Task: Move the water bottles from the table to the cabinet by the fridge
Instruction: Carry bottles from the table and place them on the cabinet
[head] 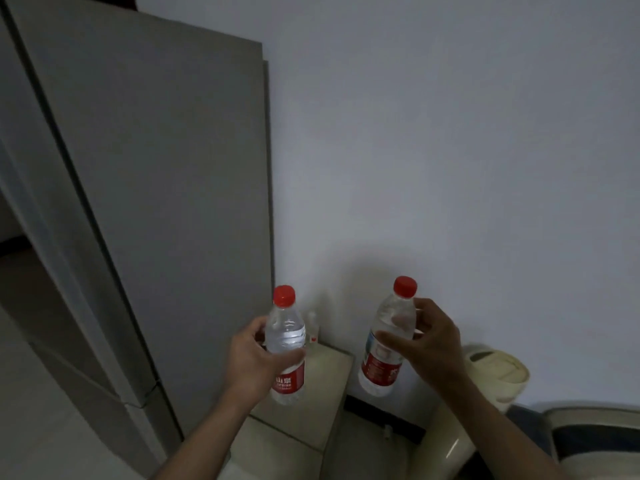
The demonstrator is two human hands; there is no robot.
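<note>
Hands hold bottles caps-up, right one tilted.

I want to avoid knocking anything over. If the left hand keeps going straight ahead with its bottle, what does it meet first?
Probably the small bottle standing at the back of the cabinet top by the fridge, just beyond the left hand and its bottle. Depth is unclear; the wall lies behind.

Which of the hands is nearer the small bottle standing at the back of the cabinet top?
Left. The left hand, gripping a water bottle, is just left of the small bottle. The right hand is farther right.
</note>
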